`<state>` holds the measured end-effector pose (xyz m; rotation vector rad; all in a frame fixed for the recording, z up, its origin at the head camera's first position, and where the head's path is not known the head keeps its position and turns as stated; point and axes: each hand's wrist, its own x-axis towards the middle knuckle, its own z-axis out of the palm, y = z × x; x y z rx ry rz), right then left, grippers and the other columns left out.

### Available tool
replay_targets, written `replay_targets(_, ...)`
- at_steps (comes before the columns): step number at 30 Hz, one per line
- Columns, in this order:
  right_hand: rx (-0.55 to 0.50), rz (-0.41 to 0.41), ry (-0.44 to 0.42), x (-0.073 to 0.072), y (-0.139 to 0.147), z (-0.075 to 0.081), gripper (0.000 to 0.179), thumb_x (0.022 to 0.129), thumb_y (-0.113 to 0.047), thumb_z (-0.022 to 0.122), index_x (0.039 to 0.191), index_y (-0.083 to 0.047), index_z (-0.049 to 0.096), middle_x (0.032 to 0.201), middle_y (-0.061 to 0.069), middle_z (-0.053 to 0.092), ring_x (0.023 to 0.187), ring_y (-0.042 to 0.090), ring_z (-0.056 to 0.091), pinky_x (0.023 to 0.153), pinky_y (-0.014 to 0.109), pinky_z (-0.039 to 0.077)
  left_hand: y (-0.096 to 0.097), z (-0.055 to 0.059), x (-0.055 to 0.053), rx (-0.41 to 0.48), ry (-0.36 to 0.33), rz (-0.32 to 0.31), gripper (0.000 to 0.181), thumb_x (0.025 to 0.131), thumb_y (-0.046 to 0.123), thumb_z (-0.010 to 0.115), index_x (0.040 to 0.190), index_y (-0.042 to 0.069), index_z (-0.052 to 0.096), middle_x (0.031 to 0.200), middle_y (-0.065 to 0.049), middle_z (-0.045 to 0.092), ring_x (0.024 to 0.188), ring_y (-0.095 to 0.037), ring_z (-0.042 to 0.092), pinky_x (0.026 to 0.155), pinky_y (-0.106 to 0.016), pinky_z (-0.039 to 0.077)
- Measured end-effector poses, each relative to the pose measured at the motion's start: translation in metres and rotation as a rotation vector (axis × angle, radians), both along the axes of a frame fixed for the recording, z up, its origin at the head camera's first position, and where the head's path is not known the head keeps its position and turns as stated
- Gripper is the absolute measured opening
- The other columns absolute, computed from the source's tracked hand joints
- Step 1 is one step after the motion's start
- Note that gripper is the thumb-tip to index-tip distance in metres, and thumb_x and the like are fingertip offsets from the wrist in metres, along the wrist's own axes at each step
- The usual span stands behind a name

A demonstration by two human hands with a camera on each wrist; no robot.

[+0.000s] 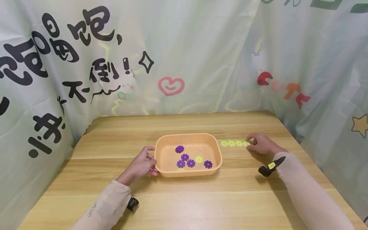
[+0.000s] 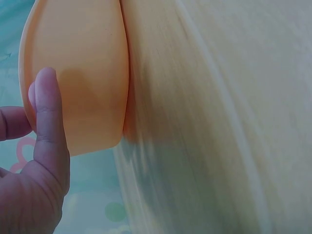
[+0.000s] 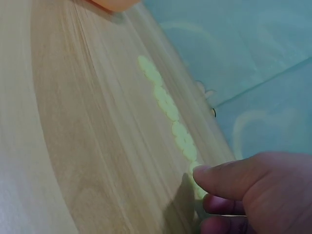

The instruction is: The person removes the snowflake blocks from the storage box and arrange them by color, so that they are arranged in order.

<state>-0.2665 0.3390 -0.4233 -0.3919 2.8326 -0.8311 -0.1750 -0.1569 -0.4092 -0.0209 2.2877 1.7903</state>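
Observation:
An orange plastic basin (image 1: 188,174) stands mid-table, holding several purple snowflake discs (image 1: 191,163) and a yellow snowflake disc (image 1: 199,159). Part of another yellow one shows beneath a purple disc. My left hand (image 1: 142,162) grips the basin's left end, the thumb (image 2: 46,102) against the outer wall and a finger at the rim. To the right of the basin lies a row of yellow snowflake discs (image 1: 231,143), edge to edge. At its right end, my right hand (image 1: 263,144) pinches the last yellow disc (image 3: 196,176), partly hidden by the thumb.
The wooden table (image 1: 187,201) runs back to a printed curtain (image 1: 201,57), which also hangs along both sides. A black wrist camera (image 1: 267,171) hangs below the right sleeve, and another (image 1: 133,204) sits at the left cuff.

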Motion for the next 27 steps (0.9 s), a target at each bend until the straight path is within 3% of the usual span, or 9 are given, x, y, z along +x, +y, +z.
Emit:
replay_targets(4, -0.025, 0.011, -0.009, 0.0, -0.002, 0.002, 0.034, 0.089, -0.013, 0.069, 0.116, 0.003, 0.056, 0.075, 0.006, 0.056, 0.061, 0.018, 0.054, 0.052, 0.031, 0.047, 0.0, 0.0, 0.001, -0.003, 0.002, -0.001, 0.053, 0.088, -0.01, 0.049, 0.138, 0.0, 0.033, 0.095, -0.017, 0.046, 0.066, -0.027, 0.061, 0.058, -0.039, 0.061)
replay_targets(11, -0.026, 0.075, 0.053, -0.001, -0.009, 0.008, 0.036, 0.091, -0.014, 0.065, 0.119, 0.006, 0.055, 0.078, 0.006, 0.059, 0.063, 0.018, 0.054, 0.053, 0.031, 0.048, -0.001, 0.001, 0.001, 0.007, -0.006, -0.006, 0.052, 0.09, -0.009, 0.049, 0.139, 0.002, 0.033, 0.096, -0.017, 0.047, 0.066, -0.027, 0.061, 0.059, -0.039, 0.061)
replay_targets(20, 0.004, 0.144, 0.093, -0.006, -0.026, 0.021, 0.036, 0.091, -0.014, 0.066, 0.121, 0.006, 0.056, 0.081, 0.004, 0.061, 0.07, 0.016, 0.059, 0.063, 0.035, 0.052, 0.0, 0.0, 0.0, 0.008, -0.007, -0.003, 0.053, 0.09, -0.008, 0.05, 0.139, 0.002, 0.033, 0.096, -0.017, 0.047, 0.066, -0.026, 0.061, 0.059, -0.039, 0.061)
replay_targets(27, -0.029, 0.164, 0.069, -0.008, -0.047, 0.03, 0.035, 0.091, -0.011, 0.066, 0.121, 0.005, 0.056, 0.081, 0.004, 0.06, 0.07, 0.017, 0.06, 0.062, 0.032, 0.054, -0.001, 0.0, 0.0, 0.007, -0.004, -0.007, 0.052, 0.09, -0.008, 0.05, 0.139, 0.002, 0.033, 0.096, -0.017, 0.046, 0.066, -0.026, 0.061, 0.059, -0.039, 0.061)
